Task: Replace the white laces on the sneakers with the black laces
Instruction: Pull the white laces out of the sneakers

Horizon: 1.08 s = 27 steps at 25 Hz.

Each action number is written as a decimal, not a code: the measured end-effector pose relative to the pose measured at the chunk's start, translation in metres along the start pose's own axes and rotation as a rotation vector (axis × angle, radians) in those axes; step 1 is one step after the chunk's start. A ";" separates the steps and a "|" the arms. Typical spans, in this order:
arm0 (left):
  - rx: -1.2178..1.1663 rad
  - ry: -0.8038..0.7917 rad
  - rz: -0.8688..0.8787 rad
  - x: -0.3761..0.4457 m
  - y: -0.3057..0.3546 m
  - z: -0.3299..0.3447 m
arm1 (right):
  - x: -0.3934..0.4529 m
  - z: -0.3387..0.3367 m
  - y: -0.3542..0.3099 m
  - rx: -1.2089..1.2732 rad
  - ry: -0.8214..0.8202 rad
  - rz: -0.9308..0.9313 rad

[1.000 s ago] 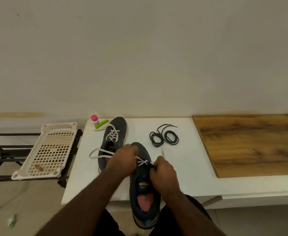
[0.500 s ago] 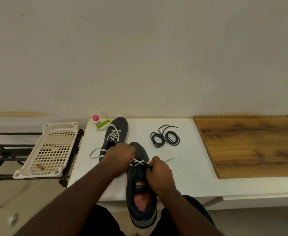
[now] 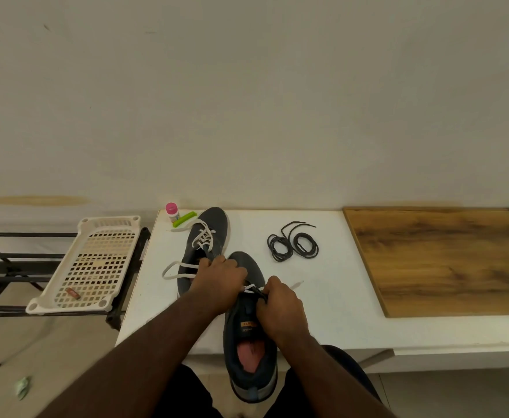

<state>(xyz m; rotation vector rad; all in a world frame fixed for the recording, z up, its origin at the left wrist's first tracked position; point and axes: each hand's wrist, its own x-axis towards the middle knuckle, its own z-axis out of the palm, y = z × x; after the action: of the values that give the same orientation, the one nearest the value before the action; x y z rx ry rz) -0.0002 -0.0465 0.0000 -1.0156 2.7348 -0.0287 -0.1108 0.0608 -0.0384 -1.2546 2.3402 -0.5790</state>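
Two dark grey sneakers lie on the white table [image 3: 322, 321]. The near sneaker [image 3: 248, 342] hangs partly over the front edge, its pink insole showing. My left hand [image 3: 221, 282] grips its left side at the lacing, and my right hand [image 3: 280, 306] pinches the white lace [image 3: 251, 288] at the tongue. A loose end of that lace lies to the right of my right hand. The far sneaker [image 3: 208, 236] holds its white lace, with a loop trailing left. Two coiled black laces [image 3: 292, 245] lie to the right of the sneakers.
A pink-capped bottle [image 3: 171, 211] and a green object [image 3: 184, 219] sit at the table's back left. A wooden board [image 3: 446, 260] covers the right part. A white perforated tray [image 3: 93, 263] rests on a dark metal rack [image 3: 0, 267] to the left.
Both hands have shifted a little on the near sneaker's lacing. The loose lace end now lies out to the right of my right hand.
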 end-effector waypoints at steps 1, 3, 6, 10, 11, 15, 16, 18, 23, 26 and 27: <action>0.016 0.023 0.002 0.000 -0.004 -0.003 | 0.000 0.000 0.000 0.005 -0.003 0.004; -0.002 0.036 -0.108 0.003 -0.028 -0.013 | 0.000 -0.001 0.000 0.015 -0.011 0.008; -0.022 0.045 -0.291 0.001 -0.058 -0.017 | 0.000 -0.002 0.000 0.009 -0.010 -0.006; -0.180 0.045 -0.073 -0.004 -0.006 -0.003 | -0.001 0.000 -0.002 0.009 0.000 -0.024; -0.169 -0.002 -0.059 -0.004 0.006 0.000 | -0.002 0.000 -0.002 0.006 -0.001 -0.027; 0.004 -0.016 -0.091 -0.002 0.016 -0.002 | -0.001 -0.001 -0.002 -0.001 -0.001 -0.013; 0.026 0.001 -0.079 -0.002 0.011 -0.006 | -0.002 -0.001 -0.002 -0.003 -0.002 -0.010; -0.002 0.022 -0.124 0.001 -0.010 -0.018 | -0.002 -0.003 -0.001 0.003 -0.002 0.001; -0.047 0.032 -0.306 -0.005 -0.043 -0.020 | -0.001 -0.001 -0.002 0.001 -0.018 -0.004; -0.090 0.057 -0.088 -0.007 -0.005 -0.002 | -0.001 0.001 -0.003 -0.001 -0.012 -0.003; -0.076 0.042 -0.059 -0.007 0.004 0.001 | -0.001 0.001 -0.003 -0.005 -0.011 -0.003</action>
<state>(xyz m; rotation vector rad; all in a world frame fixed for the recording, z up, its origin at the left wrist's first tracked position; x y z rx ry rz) 0.0022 -0.0390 -0.0001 -1.1288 2.7616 0.0457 -0.1082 0.0600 -0.0375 -1.2600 2.3326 -0.5661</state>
